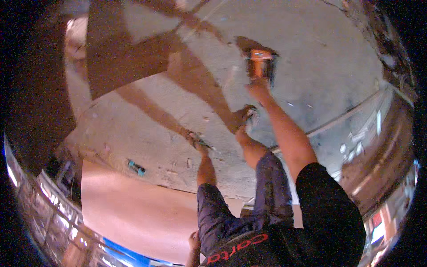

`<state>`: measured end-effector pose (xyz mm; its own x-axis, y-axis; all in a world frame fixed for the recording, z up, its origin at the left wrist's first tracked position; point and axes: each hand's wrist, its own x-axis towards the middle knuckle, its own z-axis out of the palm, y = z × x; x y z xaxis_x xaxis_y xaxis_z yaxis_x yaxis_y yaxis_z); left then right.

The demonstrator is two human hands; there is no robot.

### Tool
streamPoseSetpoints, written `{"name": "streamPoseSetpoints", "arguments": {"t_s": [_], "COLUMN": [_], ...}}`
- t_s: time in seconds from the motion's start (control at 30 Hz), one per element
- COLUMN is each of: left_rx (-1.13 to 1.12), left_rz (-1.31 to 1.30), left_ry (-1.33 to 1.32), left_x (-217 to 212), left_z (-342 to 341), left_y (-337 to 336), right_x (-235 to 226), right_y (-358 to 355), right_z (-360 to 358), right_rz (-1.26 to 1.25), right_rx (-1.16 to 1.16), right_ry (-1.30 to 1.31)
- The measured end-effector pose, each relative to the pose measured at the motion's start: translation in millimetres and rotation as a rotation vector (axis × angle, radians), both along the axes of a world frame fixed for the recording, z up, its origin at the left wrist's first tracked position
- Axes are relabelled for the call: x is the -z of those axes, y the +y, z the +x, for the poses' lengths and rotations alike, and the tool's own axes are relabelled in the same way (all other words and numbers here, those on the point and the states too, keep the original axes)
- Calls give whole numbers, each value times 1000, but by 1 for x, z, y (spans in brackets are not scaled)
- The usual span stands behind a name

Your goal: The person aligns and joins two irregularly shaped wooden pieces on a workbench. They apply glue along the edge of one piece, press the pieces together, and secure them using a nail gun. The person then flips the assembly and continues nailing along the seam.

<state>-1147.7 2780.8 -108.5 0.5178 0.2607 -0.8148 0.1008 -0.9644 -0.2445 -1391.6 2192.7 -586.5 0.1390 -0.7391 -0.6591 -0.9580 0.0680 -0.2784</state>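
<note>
My right hand (258, 88) reaches forward with the arm stretched out. It is closed on the near end of an orange and black boxy object (261, 64), which looks like a power tool. Motion blur hides its exact kind. The object is over the grey floor (311, 58), with a dark shadow beside it. Down by my left thigh is my left hand (194, 240), seen small near the lower edge. Its fingers are too indistinct to read, and nothing shows in it.
My feet stand apart on the rough floor, among small scraps of debris. A small teal and black object (136, 168) lies at the left, beside a broad pale pink panel (133, 209). A long straight edge (347, 115) crosses the right side. Large shadows fall across the upper left.
</note>
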Motion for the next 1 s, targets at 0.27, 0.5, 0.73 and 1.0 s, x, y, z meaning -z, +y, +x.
{"name": "streamPoseSetpoints", "arguments": {"t_s": [0.27,0.5,0.73,1.0], "left_rx": [-379,-5,-307,-59], "left_rz": [66,164,-68,-201], "left_ry": [12,104,54,-88], "left_x": [-34,-48,-5,-16], "left_z": [-57,-79,-72,-27], "left_y": [107,107,119,99], "right_x": [175,137,-69,-308], "right_y": [-32,-11,56,142], "right_z": [-87,-101,-125,-143], "right_rz": [-238,-437,-30,-137], "right_rx": [-547,-1038,-115,34], "right_ry": [-301,162,-296,-393]}}
